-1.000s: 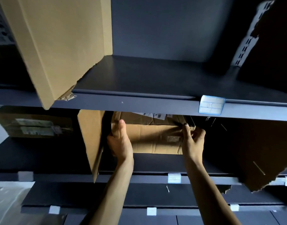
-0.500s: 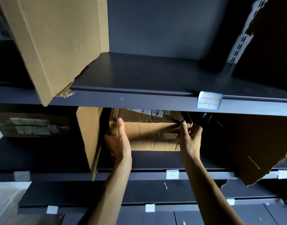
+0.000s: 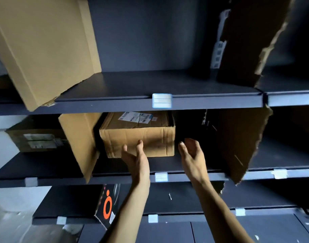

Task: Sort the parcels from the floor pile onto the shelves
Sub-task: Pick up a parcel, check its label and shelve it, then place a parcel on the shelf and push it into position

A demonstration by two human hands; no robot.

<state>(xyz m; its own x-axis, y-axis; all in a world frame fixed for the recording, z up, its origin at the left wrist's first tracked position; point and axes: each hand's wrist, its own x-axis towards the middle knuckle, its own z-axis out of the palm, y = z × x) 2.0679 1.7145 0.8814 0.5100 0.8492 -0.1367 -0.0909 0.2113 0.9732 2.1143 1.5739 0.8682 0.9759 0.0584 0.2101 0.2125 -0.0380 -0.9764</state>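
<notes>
A creased brown cardboard parcel (image 3: 143, 137) with a white shipping label on top sits on the middle shelf (image 3: 185, 168), between two cardboard dividers. My left hand (image 3: 135, 157) is just in front of the parcel's front face, fingers relaxed and holding nothing. My right hand (image 3: 191, 153) hovers to the right of the parcel's front corner, fingers loose, apart from the box.
A tan divider (image 3: 80, 142) stands left of the parcel and a dark torn divider (image 3: 241, 142) to its right. Another labelled box (image 3: 36, 140) sits further left. A large tan cardboard sheet (image 3: 45, 46) leans on the upper shelf (image 3: 159, 85). A black box with an orange logo (image 3: 107, 206) lies on the lower shelf.
Both hands have let go of the parcel and drawn back toward me. The parcel now rests on the middle shelf by itself. The view has shifted down.
</notes>
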